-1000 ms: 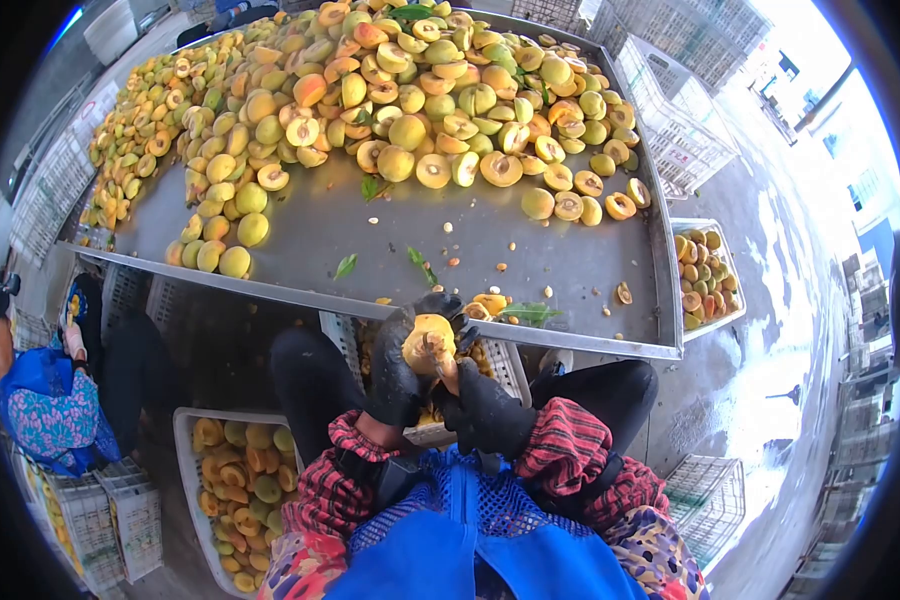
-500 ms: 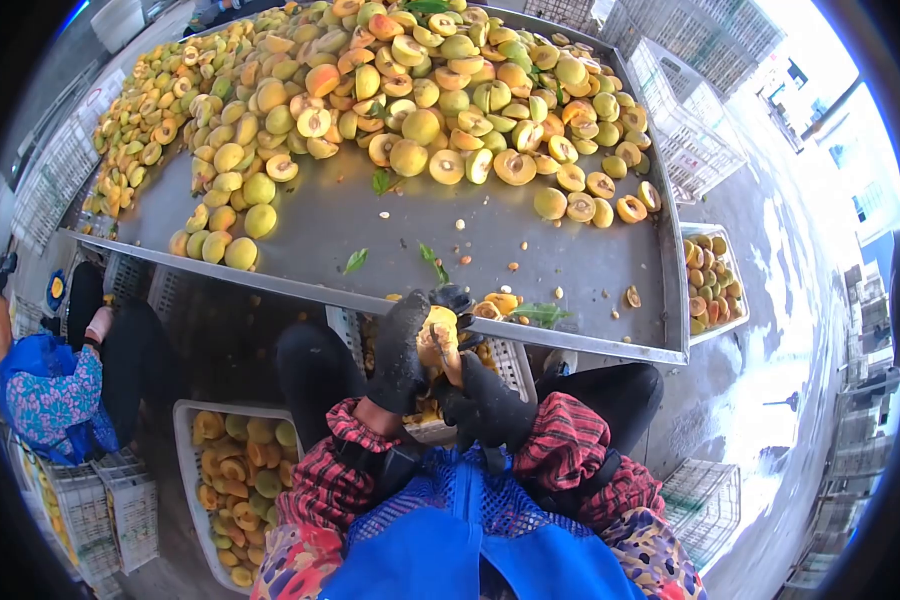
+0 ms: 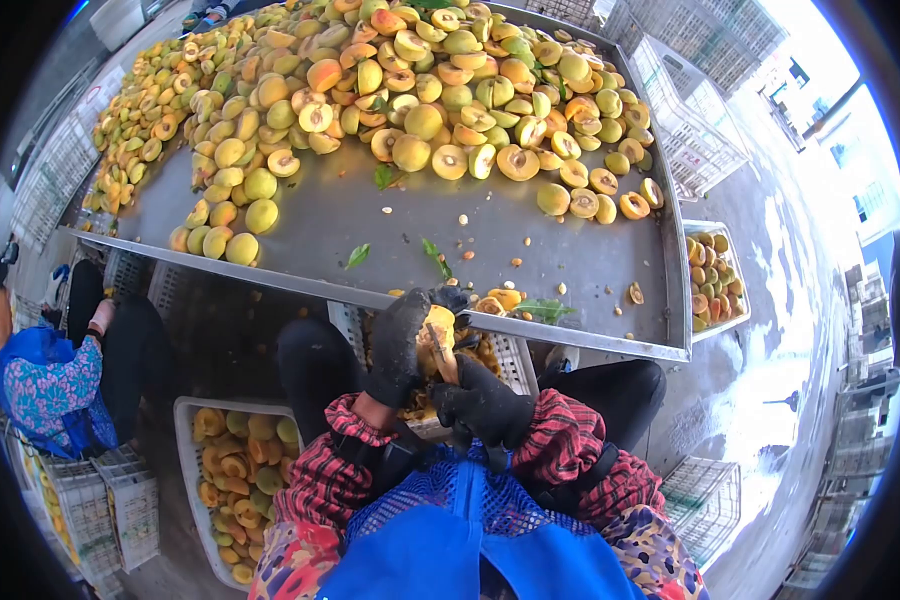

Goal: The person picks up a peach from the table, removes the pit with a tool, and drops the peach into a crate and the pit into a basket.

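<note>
My left hand (image 3: 402, 348), in a black glove, is closed around a yellow peach piece (image 3: 438, 325) just past the near edge of the metal table. Close below it, my right hand (image 3: 485, 405), also black-gloved, grips a narrow brownish tool (image 3: 445, 362) whose upper end meets the fruit. The tool's exact kind is not clear, and its lower end is hidden in the glove. Beneath both hands stands a white crate (image 3: 515, 365) holding pieces of fruit, partly covered by my hands.
Whole and halved peaches (image 3: 410, 110) are heaped across the metal table (image 3: 320, 225), with leaves and pits near its front edge. Crates of peaches stand at lower left (image 3: 185, 480) and right (image 3: 740, 285). Another person (image 3: 55, 385) sits at far left.
My right hand has drawn slightly down, showing more of the tool. My left hand keeps the peach piece in nearly the same spot. The view has shifted a little.
</note>
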`<state>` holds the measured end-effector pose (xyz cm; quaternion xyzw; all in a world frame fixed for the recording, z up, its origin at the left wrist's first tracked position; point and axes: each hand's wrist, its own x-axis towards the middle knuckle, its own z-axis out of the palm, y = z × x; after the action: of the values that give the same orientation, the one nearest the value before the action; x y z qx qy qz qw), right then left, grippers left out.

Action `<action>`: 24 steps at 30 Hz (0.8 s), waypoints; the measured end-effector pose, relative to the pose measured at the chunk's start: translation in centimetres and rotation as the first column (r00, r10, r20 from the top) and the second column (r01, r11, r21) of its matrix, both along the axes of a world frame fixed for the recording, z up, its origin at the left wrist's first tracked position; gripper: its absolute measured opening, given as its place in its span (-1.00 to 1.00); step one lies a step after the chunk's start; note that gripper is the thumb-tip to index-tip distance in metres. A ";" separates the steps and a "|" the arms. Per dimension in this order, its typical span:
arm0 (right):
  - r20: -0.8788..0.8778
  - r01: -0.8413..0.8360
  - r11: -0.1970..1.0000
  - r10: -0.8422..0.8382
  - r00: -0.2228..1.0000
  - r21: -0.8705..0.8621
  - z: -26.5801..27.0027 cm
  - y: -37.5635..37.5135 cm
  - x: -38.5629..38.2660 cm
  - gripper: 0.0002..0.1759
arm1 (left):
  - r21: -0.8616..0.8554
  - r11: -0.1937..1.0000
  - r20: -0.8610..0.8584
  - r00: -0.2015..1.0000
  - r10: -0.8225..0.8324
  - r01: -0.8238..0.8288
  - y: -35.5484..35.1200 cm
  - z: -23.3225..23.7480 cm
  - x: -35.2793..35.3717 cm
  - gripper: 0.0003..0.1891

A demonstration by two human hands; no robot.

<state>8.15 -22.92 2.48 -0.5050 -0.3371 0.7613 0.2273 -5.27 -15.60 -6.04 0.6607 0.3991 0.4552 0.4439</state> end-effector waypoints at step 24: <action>0.085 -0.088 0.982 0.074 0.994 0.169 -2.0 0.0 0.3 -0.72 | 0.318 0.939 -0.155 0.969 0.190 -0.134 -0.6 -0.7 -0.5 -0.77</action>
<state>8.49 -22.90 0.52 -0.4988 -0.4308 0.7174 0.2257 -5.81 -16.21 -6.78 0.7249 0.4163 0.4838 0.2591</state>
